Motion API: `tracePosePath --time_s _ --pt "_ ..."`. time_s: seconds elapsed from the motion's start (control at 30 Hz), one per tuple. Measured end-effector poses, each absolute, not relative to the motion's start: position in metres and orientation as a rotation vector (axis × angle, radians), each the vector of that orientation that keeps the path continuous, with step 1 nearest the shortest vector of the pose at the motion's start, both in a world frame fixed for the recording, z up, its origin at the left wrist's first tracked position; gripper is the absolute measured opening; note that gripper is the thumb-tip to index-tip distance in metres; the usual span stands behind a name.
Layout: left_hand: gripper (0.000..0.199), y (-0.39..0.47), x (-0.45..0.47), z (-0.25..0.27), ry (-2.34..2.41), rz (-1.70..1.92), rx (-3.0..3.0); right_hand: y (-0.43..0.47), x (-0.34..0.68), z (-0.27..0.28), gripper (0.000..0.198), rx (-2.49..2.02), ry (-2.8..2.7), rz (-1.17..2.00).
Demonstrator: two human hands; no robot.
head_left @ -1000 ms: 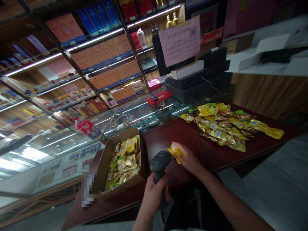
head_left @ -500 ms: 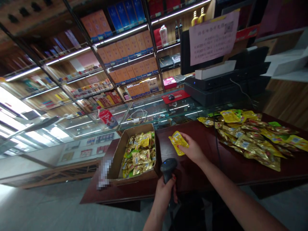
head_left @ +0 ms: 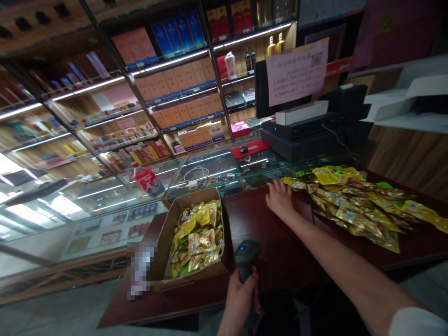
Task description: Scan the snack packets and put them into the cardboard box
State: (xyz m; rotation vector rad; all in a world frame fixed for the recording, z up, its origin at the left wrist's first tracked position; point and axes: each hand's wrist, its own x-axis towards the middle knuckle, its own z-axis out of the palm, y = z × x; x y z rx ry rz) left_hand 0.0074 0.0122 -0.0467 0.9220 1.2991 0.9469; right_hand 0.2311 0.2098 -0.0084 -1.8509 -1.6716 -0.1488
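Observation:
My left hand [head_left: 241,294] is wrapped around the handle of a dark barcode scanner [head_left: 247,254], held upright at the table's front edge. My right hand [head_left: 280,199] stretches over the dark red table, fingers apart and with nothing visible in them. Just right of its fingers lies the near end of a spread pile of gold and yellow snack packets [head_left: 357,212]. An open cardboard box [head_left: 227,238] stands left of the scanner, partly filled with similar packets [head_left: 201,240]. A yellow packet [head_left: 186,228] rests on top at the box's left side.
Behind the table runs a glass display counter [head_left: 220,163] with a red-and-white bottle [head_left: 147,179], a mouse [head_left: 243,149] and a monitor [head_left: 261,88] bearing a pink notice. A dark cable [head_left: 310,200] hangs beside the packet pile. Shelves of boxes line the wall.
The yellow packet has left my right hand, and another yellow packet shows in the box. My right hand has moved toward the pile and opened. My left hand keeps the scanner.

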Motion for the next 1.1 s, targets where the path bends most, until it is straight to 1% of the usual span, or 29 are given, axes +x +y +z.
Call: tracePosePath --time_s 0.07,0.17,0.23,0.3,0.43,0.57,0.73,0.83,0.93,1.03,1.1 --pt "0.054 0.013 0.007 -0.046 1.289 0.950 0.921 0.217 0.268 -0.017 0.049 -2.090 -1.614 -0.334" --pt "0.052 0.012 0.006 -0.044 1.279 0.950 0.929 0.221 0.297 -0.023 0.050 -2.329 -1.579 -0.398" --pt "0.049 0.011 0.007 -0.040 1.272 0.947 0.938 0.215 0.301 -0.023 0.049 -2.353 -1.632 -0.435" --pt "0.046 0.009 0.008 -0.035 1.272 0.947 0.948 0.201 0.296 -0.023 0.047 -2.274 -1.744 -0.470" --pt "0.041 0.007 0.010 -0.025 1.288 0.945 0.963 0.156 0.266 -0.028 0.044 -2.038 -1.972 -0.315" --pt "0.039 0.007 0.011 -0.023 1.283 0.945 0.976 0.119 0.238 -0.030 0.041 -1.897 -2.084 -0.146" --pt "0.041 0.007 0.011 -0.028 1.309 0.931 0.980 0.112 0.244 -0.016 0.055 -1.760 -2.217 0.052" --pt "0.040 0.006 0.012 -0.028 1.308 0.923 0.990 0.112 0.258 -0.008 0.059 -1.682 -2.403 0.176" --pt "0.039 0.006 0.014 -0.024 1.318 0.926 1.008 0.106 0.262 -0.003 0.055 -1.700 -2.429 0.205" --pt "0.040 0.006 0.015 -0.020 1.315 0.924 1.004 0.098 0.254 -0.003 0.044 -1.789 -2.271 0.162" --pt "0.043 0.006 0.015 -0.018 1.330 0.923 0.990 0.093 0.242 -0.009 0.039 -1.844 -2.099 0.268"
